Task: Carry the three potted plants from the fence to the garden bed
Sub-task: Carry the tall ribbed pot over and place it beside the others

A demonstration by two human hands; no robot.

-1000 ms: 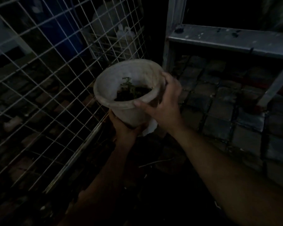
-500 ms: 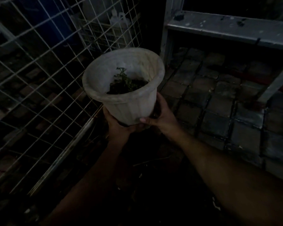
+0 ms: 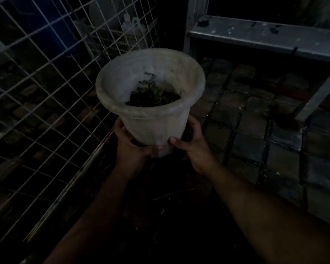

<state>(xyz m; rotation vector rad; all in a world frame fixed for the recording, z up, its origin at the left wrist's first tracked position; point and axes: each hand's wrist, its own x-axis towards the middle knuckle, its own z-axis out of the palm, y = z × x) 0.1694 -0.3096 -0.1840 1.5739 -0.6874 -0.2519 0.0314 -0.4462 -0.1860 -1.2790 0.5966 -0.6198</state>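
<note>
Hands, left hand [image 3: 131,149] and right hand [image 3: 193,143], cup the pot [image 3: 151,103] low; we should keep it level beside the fence [image 3: 46,96].

A pale, flared plastic pot [image 3: 156,119] is held upright in the air, its wide rolled rim uppermost and its ribbed wall narrowing downward. Dark soil and a small green plant [image 3: 154,93] are seen inside, well below the rim. The wire fence [image 3: 46,88] is just to its left; paving lies to the right.
</note>
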